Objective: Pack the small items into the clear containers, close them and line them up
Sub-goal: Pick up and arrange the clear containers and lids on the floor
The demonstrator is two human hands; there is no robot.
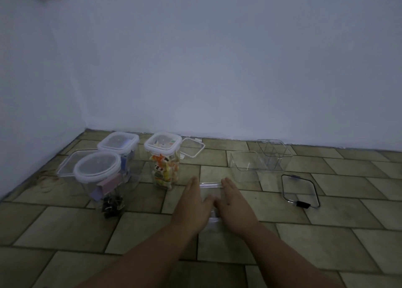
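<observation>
Both hands rest flat on a clear container [210, 200] lying on the tiled floor [304, 255], centre foreground; left hand [194, 202] on its left side, right hand [231, 202] on its right; palms down, fingers straight and held together, clamped on nothing; thumbs nearly meet over the middle. Judgement: pressing a lid down to seat it, two palms spreading the load evenly; whether it is latched cannot be told, plastic too transparent. Forearms run in from the lower edge, converging, wrists low.

Packed and lidded already, left rear: round-lidded jar [97, 174] with binder clips at its base; square-lidded jar [118, 144] behind it; jar of wrapped sweets [164, 159] between these and the hands. Still open, right rear: an empty clear tub [243, 165]; a divided clear box [274, 155] just beside it; a black-clasped lid [300, 189] flat on the floor near them. Two spare lids lie by the jars.
</observation>
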